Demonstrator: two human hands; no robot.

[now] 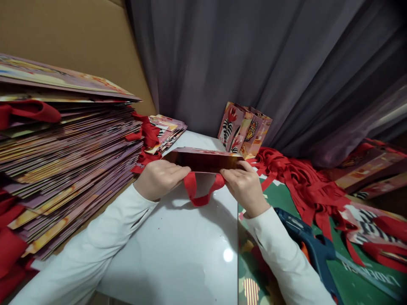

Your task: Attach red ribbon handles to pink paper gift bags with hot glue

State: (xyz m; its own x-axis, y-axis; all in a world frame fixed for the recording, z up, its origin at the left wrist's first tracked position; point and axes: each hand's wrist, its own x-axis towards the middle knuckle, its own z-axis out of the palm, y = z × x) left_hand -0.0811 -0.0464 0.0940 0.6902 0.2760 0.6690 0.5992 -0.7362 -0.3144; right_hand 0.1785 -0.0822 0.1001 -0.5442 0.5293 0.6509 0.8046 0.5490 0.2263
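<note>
A printed paper gift bag (203,157) lies on the white table (178,250) with its open mouth toward me. A red ribbon handle (200,188) loops down from its near edge. My left hand (160,178) is closed, pressing the ribbon's left end against the bag's rim. On the other side, my right hand (244,184) pinches the ribbon's right end to the rim. Both arms wear white sleeves.
A tall stack of flat printed bags (66,165) with red handles fills the left. Upright finished bags (243,131) stand behind. Loose red ribbons (299,182) lie at right beside a blue glue gun (313,245) on a green sheet. A grey curtain (254,59) hangs behind.
</note>
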